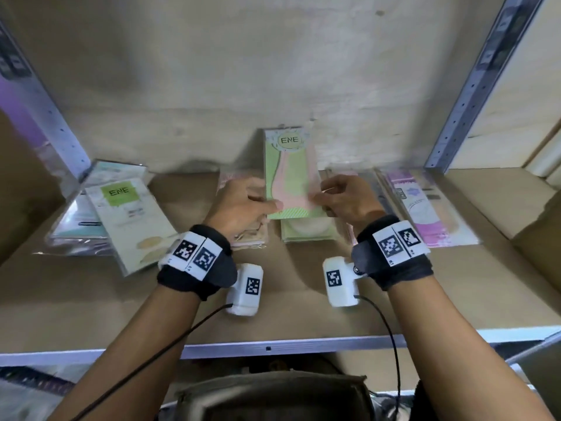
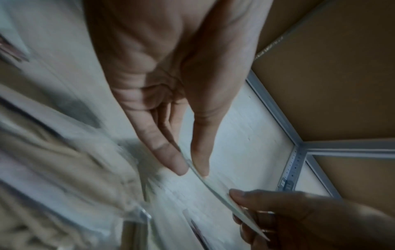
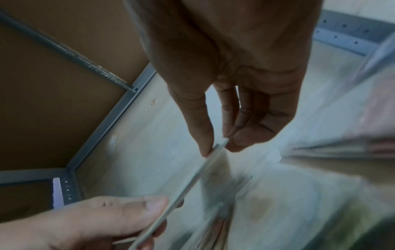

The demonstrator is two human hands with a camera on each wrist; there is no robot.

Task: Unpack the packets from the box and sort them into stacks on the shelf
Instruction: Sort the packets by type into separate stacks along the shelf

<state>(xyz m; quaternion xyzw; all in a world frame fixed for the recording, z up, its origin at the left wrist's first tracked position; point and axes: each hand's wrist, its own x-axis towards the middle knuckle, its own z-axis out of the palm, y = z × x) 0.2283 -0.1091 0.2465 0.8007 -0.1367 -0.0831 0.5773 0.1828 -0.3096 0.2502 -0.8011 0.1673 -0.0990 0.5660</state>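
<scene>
A green and pink packet (image 1: 290,171) marked ENE is held above the shelf board (image 1: 288,311), over a stack of pale green packets (image 1: 306,230). My left hand (image 1: 243,205) pinches its lower left edge between thumb and fingers. My right hand (image 1: 343,199) pinches its lower right edge. In the left wrist view the packet (image 2: 213,187) shows edge-on between my left hand (image 2: 193,169) and the right hand's thumb. In the right wrist view my right hand (image 3: 215,147) pinches the packet (image 3: 192,182) edge-on. The box is out of view.
On the shelf lie a stack at the left topped by a white and green packet (image 1: 130,217), a pinkish stack (image 1: 246,235) under my left hand, and purple-printed packets (image 1: 425,208) at the right. Metal uprights (image 1: 467,95) flank the bay. The wall (image 1: 243,71) closes the back.
</scene>
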